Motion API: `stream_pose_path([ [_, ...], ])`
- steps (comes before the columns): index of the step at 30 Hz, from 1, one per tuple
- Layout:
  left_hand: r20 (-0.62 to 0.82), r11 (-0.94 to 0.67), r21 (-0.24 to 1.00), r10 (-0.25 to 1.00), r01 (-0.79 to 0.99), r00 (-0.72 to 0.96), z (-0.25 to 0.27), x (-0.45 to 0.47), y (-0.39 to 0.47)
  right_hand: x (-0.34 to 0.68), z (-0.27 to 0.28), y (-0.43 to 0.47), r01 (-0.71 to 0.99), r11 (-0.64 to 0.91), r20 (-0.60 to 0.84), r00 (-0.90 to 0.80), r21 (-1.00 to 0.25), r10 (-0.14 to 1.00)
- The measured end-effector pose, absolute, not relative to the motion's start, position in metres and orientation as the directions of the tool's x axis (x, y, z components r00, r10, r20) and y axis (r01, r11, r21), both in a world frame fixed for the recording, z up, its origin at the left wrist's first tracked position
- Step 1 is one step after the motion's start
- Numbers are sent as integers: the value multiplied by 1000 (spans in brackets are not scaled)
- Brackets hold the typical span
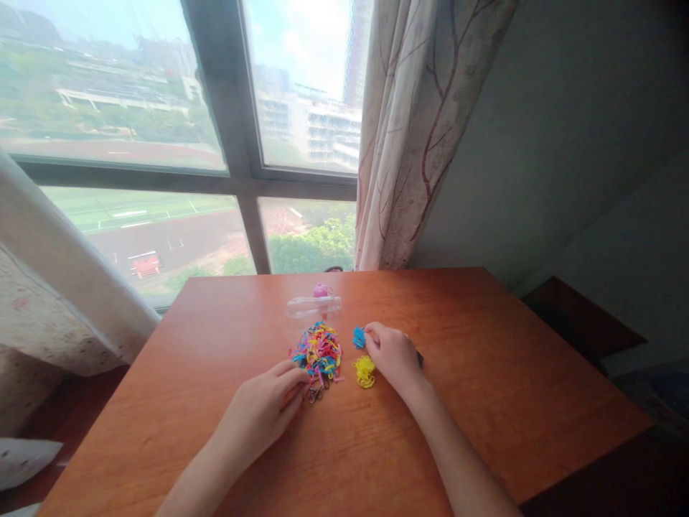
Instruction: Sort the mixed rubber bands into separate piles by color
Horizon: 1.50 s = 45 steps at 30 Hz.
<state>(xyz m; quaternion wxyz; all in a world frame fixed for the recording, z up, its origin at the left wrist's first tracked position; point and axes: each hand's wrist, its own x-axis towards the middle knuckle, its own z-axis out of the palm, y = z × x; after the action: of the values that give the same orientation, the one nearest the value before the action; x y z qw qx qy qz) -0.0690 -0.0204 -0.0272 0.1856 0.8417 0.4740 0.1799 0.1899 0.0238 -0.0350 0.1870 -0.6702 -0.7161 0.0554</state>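
Note:
A mixed heap of small rubber bands (pixel 319 350) in pink, yellow, blue and red lies on the wooden table. My left hand (pixel 269 399) touches the heap's lower left edge, its fingers bent and brought together; what they pinch, if anything, is hidden. To the right of the heap sits a small blue pile of rubber bands (pixel 359 337). My right hand (pixel 394 353) is at that pile's right side, thumb and forefinger pinched at a blue band. Just below it is a small yellow pile of rubber bands (pixel 364 372), close to the right wrist but apart from the fingers.
Behind the heap lie a clear plastic container (pixel 313 306) and a purple object (pixel 321 290). A dark object (pixel 420 359) shows partly behind my right hand. The table (pixel 484 388) meets a window (pixel 247 183) with curtains (pixel 398 143) at its far side.

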Motion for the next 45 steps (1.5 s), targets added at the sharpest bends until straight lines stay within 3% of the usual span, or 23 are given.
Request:
stream_pose_path([
  [4,114,-444,472,888,762,447,-26,-74,-19,185,-32,7,922,130,214,-53,-364,975],
  [9,54,-406,473,899,782,434,-21,-78,-18,162,-38,-26,810,229,242,-112,-540,964],
  [13,-36,-398,461,884,793,465,-17,-76,-20,143,-48,-52,758,239,218,-131,-607,967],
  [22,-161,-355,403,880,844,447,-16,-69,-24,134,-64,-69,776,238,200,-146,-585,969],
  [33,-141,-394,382,869,836,474,-21,-74,-23,135,-65,-71,740,254,223,-143,-623,964],
  [45,-70,-402,448,875,799,480,-17,-82,-21,135,-65,-70,733,239,211,-132,-637,968],
])
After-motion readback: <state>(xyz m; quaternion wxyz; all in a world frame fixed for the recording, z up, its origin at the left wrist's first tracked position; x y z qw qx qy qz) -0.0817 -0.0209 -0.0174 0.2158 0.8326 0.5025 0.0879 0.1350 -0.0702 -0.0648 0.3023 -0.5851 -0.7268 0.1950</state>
